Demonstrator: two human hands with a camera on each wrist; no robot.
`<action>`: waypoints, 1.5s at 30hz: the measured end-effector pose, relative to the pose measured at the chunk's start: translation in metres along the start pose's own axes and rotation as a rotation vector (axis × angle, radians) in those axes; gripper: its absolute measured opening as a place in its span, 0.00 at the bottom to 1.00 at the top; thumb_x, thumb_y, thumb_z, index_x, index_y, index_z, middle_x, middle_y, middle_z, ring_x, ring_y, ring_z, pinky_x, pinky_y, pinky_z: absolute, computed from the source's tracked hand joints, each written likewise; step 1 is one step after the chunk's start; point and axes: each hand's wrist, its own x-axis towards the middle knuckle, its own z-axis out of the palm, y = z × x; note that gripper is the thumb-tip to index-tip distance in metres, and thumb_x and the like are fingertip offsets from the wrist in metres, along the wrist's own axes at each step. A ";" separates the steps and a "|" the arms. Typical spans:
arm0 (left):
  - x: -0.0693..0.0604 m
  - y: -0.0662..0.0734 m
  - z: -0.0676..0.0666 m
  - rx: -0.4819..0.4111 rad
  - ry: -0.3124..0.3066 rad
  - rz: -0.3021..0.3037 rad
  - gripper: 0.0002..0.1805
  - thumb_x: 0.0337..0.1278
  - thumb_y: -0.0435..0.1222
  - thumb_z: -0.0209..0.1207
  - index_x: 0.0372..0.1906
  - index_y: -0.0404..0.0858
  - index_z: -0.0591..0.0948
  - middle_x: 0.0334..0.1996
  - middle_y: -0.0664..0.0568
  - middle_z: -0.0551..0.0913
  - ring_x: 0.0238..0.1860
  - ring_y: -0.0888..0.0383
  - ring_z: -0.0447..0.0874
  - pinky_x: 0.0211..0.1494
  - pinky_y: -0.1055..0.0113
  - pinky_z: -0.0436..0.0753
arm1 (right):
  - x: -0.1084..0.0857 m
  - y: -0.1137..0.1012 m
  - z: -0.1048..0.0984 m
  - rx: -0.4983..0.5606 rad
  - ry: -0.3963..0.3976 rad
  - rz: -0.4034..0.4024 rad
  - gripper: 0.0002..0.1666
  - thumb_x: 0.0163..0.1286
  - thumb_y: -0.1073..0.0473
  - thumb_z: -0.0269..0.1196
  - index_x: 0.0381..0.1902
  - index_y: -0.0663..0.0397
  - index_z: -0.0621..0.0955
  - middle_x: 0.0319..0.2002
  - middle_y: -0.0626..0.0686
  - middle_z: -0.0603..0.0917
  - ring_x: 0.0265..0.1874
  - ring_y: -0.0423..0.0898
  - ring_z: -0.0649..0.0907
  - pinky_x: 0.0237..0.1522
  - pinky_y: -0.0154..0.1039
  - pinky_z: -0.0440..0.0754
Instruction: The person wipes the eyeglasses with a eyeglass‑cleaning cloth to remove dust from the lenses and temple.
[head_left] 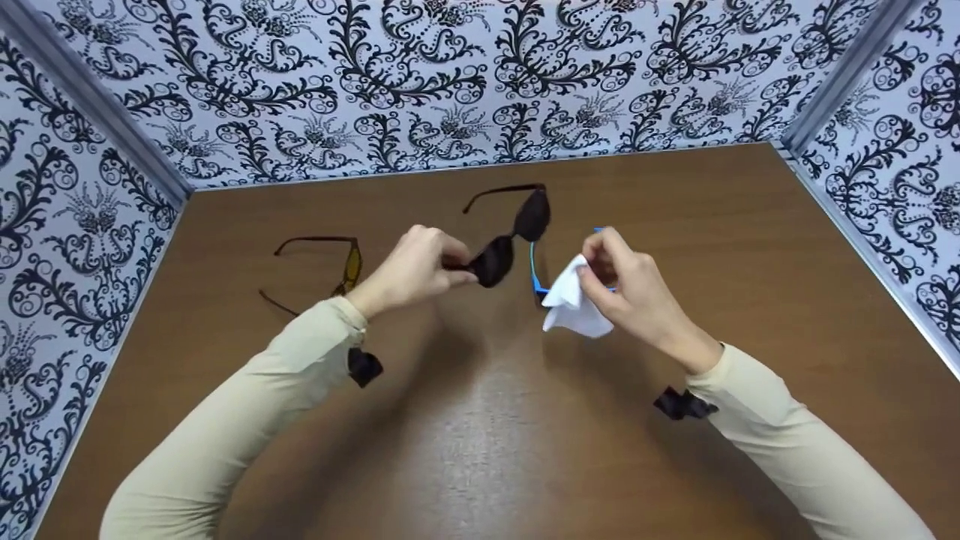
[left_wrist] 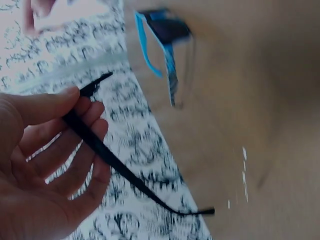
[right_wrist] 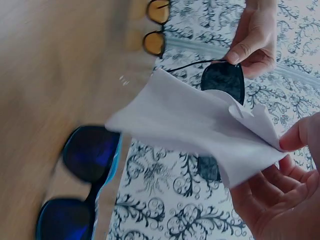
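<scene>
Dark sunglasses point(head_left: 493, 261) are held up above the table by my left hand point(head_left: 420, 268), whose thumb and fingers pinch them near one hinge. In the left wrist view the thumb of my left hand point(left_wrist: 55, 150) presses on the black frame, and one temple arm point(left_wrist: 130, 175) slants down past the fingers. A white cloth point(head_left: 576, 307) hangs from my right hand point(head_left: 634, 292), pinched between thumb and fingers. The right wrist view shows the cloth point(right_wrist: 195, 125) partly covering the dark sunglasses point(right_wrist: 223, 82), with my right hand point(right_wrist: 285, 192) at its corner.
Blue-framed sunglasses point(head_left: 538, 288) lie on the table point(head_left: 480, 450), partly behind the cloth and my right hand. Yellow-lensed glasses point(head_left: 352, 264) lie at the left, partly hidden by my left wrist. Patterned panels point(head_left: 420, 75) surround the table's back and sides.
</scene>
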 end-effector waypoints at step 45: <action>-0.007 0.060 0.018 -0.277 -0.117 -0.167 0.03 0.50 0.28 0.66 0.25 0.34 0.85 0.19 0.57 0.80 0.22 0.65 0.71 0.29 0.70 0.69 | -0.013 -0.023 0.032 -0.279 0.025 -0.502 0.06 0.68 0.61 0.63 0.36 0.58 0.84 0.34 0.55 0.81 0.30 0.50 0.80 0.32 0.42 0.78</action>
